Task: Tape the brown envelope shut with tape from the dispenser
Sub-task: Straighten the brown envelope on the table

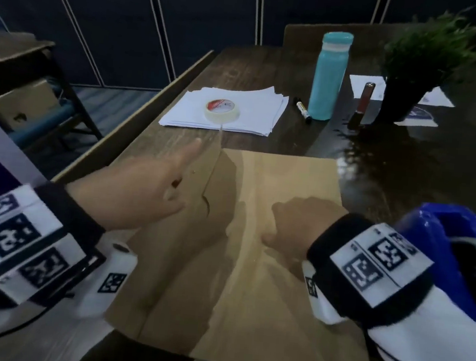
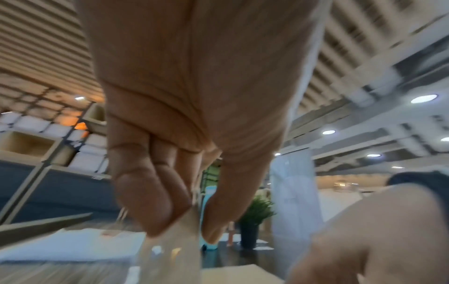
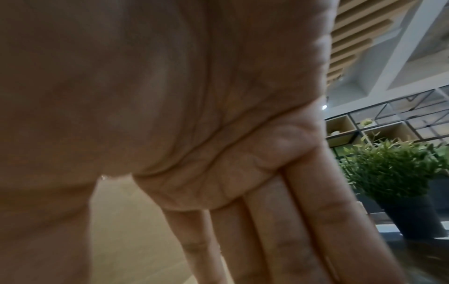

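Note:
The brown envelope lies flat on the dark wooden table, its flap side toward the left. My right hand rests on its middle; the right wrist view shows the fingers straight and together on the paper. My left hand hovers over the envelope's left part, index finger stretched forward. In the left wrist view its thumb and fingers pinch a clear tape strip. A tape roll sits on white sheets beyond. A blue object, possibly the dispenser, stands behind my right wrist.
The stack of white paper lies beyond the envelope, with a marker, a teal bottle, a reddish tube and a potted plant to the right. The table's left edge runs diagonally; a chair stands past it.

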`<move>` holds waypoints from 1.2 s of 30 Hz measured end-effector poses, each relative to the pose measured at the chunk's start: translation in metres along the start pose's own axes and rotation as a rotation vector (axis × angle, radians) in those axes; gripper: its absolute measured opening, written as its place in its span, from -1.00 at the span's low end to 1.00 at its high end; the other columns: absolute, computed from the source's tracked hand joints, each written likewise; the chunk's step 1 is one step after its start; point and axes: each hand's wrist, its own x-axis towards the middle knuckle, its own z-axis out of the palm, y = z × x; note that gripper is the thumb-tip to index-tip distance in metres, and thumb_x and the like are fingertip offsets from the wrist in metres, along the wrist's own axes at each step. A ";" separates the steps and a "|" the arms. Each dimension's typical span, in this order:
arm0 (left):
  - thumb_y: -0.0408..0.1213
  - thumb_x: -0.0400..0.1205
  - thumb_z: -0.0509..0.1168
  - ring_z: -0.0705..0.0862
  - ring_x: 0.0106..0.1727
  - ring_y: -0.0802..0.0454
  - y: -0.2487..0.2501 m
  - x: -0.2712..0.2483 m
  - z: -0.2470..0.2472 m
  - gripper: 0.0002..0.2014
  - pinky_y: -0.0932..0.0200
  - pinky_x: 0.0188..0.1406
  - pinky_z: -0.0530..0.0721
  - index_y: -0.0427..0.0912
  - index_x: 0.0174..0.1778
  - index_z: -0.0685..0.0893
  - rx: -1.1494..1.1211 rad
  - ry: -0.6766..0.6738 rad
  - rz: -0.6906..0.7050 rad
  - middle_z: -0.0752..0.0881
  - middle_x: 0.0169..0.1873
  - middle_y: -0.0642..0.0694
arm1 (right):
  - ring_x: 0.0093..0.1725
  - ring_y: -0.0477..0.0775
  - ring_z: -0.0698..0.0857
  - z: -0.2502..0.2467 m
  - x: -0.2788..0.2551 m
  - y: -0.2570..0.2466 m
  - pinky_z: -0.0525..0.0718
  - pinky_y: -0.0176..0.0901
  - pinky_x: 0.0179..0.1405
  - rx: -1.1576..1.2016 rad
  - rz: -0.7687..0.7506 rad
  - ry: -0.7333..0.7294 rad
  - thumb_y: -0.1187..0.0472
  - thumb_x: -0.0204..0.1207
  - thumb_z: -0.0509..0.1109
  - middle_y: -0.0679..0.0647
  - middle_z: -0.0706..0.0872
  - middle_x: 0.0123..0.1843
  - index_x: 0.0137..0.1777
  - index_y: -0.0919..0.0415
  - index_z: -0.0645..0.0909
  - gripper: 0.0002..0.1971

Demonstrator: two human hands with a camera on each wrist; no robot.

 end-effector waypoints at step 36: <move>0.04 0.30 0.60 0.51 0.35 0.06 0.028 -0.019 0.062 -0.05 0.21 0.21 0.45 0.14 0.59 0.27 0.281 -0.419 0.108 0.44 0.49 0.09 | -0.11 0.09 0.62 0.030 -0.061 -0.016 0.52 -0.10 -0.07 0.089 0.025 -0.061 -0.18 0.61 0.22 0.03 0.65 -0.19 -0.09 0.21 0.61 -0.58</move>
